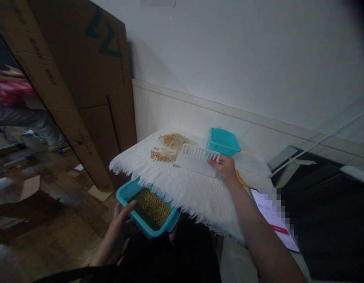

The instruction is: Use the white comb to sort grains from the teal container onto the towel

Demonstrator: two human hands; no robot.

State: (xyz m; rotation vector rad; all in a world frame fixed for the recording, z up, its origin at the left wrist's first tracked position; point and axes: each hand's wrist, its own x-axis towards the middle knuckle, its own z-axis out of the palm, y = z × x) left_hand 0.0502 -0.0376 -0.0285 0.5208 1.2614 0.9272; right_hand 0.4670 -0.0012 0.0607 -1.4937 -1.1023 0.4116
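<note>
My left hand (119, 222) grips the left rim of a teal plastic container (172, 227), thumb over the edge. Inside it lie yellowish soybeans (152, 208), darker toward the left side. The container is held just below the fringed edge of a white cloth (158, 179) covering a small table. In my right hand (226, 168) is a white slotted plastic panel (196, 163), pinched at its right end and resting low over the cloth. Beside its left edge are loose soybeans on the cloth, a far pile (172, 139) and a nearer patch (162, 156).
A second teal container (224, 142) stands at the back of the table by the wall. A phone or tablet with a lit screen (270, 216) lies to the right. At left rises a large cardboard box (96, 78), with another person (18, 94) beyond it.
</note>
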